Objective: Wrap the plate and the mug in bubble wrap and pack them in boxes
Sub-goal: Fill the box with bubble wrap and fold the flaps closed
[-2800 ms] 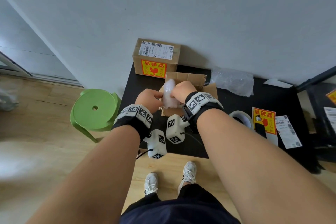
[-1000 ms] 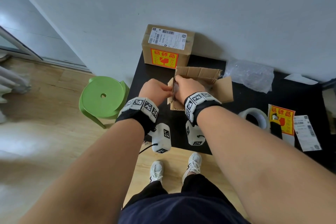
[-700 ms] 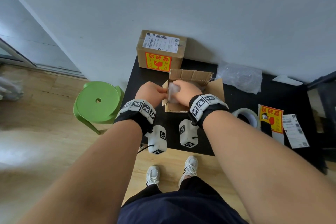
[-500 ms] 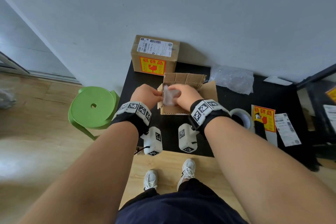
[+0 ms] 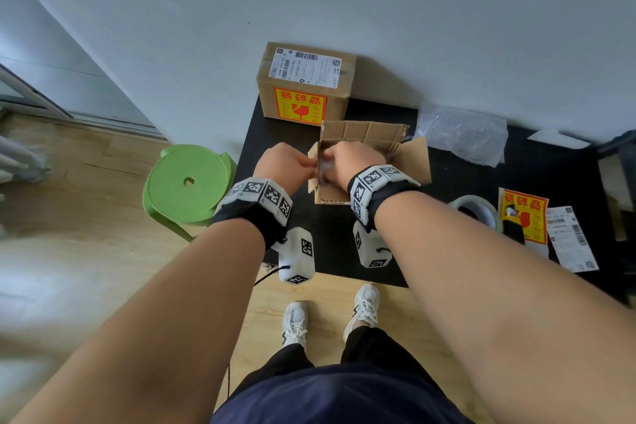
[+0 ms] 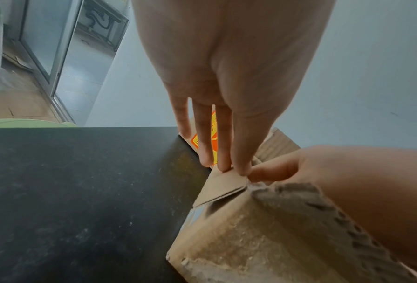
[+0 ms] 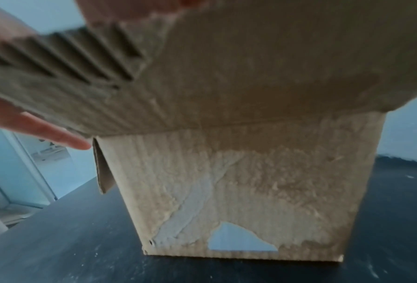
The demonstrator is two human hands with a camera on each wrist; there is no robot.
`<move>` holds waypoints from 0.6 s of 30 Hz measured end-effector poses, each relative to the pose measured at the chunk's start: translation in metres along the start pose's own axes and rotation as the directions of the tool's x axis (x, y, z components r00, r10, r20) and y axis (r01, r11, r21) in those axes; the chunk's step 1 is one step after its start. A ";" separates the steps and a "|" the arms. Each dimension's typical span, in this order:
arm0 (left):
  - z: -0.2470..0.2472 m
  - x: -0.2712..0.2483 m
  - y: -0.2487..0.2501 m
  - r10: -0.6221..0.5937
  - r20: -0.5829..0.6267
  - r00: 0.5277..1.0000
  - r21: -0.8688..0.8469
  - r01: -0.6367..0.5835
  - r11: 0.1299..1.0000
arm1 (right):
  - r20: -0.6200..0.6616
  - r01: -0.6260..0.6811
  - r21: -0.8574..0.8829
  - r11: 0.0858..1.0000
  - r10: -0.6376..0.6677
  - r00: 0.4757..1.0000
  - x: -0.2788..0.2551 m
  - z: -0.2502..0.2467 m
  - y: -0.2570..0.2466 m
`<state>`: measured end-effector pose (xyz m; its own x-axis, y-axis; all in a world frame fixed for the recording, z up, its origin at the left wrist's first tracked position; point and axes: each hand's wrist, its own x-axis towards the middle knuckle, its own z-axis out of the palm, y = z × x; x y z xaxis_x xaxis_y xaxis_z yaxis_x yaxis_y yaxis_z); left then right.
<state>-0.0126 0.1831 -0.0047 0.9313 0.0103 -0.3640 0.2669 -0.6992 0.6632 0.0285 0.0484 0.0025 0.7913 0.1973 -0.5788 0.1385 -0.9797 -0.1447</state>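
Both forearms reach forward over the near edge of the black table (image 5: 285,134), each wrist wrapped in a band of black-and-white markers. The left hand (image 5: 284,167) sits at the left side of the open cardboard box (image 5: 364,134); in the left wrist view its fingers (image 6: 241,145) are straight and held together, tips pressing down on the top edge of the small left flap (image 6: 223,184), nothing enclosed. The right hand (image 5: 354,160) is lowered into the box mouth, knuckles up; it rests on a bubble-wrapped bundle (image 5: 324,167), of which only a pale sliver shows between the hands. Whether its fingers curl round the bundle cannot be told, since the box wall hides them. What the wrap contains cannot be made out.

The open box stands upright near the middle of the table. Its far flap is raised, its right flap splayed outward. In the right wrist view its near wall (image 7: 246,191) is scuffed, the outer paper torn away, with a ragged white remnant of a label near the base.

Behind it, against the wall, stands a sealed box (image 5: 306,83) bearing a shipping label and a yellow fragile sticker. A loose sheet of bubble wrap (image 5: 461,134) lies to the right, well apart from the hands; nearer the person lie a tape roll (image 5: 476,206), a sticker sheet (image 5: 525,213) and a printed label (image 5: 569,237). A green stool (image 5: 187,179) stands left of the table.
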 end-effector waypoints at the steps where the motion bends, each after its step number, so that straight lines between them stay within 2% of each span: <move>1: 0.000 0.000 0.000 0.003 -0.006 1.000 0.003 -0.003 1.000 | -0.017 0.000 -0.015 1.000 0.000 1.000 0.001 0.003 -0.001; 3: 0.000 0.000 0.000 0.004 -0.003 1.000 0.030 -0.004 1.000 | -0.049 0.012 -0.030 0.999 -0.013 0.999 0.000 0.006 -0.003; 6: 0.000 0.000 -0.001 0.006 0.002 1.000 0.060 -0.006 0.998 | -0.030 0.048 0.012 0.999 -0.047 0.998 -0.001 0.013 0.000; 9: 0.002 -0.003 -0.003 0.007 -0.019 1.000 0.074 -0.005 0.997 | -0.077 0.030 0.042 0.999 -0.027 0.997 -0.009 0.012 0.002; 14: 0.004 -0.009 0.004 0.062 -0.022 0.998 0.272 -0.053 0.961 | -0.019 -0.023 0.151 0.988 0.026 0.999 -0.022 0.004 0.003; 18: -0.001 -0.014 0.012 0.096 0.012 0.995 0.374 -0.093 0.923 | -0.153 0.034 0.336 0.941 0.019 0.988 -0.037 0.007 0.013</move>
<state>-0.0220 0.1756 0.0088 0.9497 -0.0649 -0.3065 0.0670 -0.9136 0.4011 -0.0031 0.0290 0.0162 0.8757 0.1708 -0.4516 -0.0433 -0.9038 -0.4257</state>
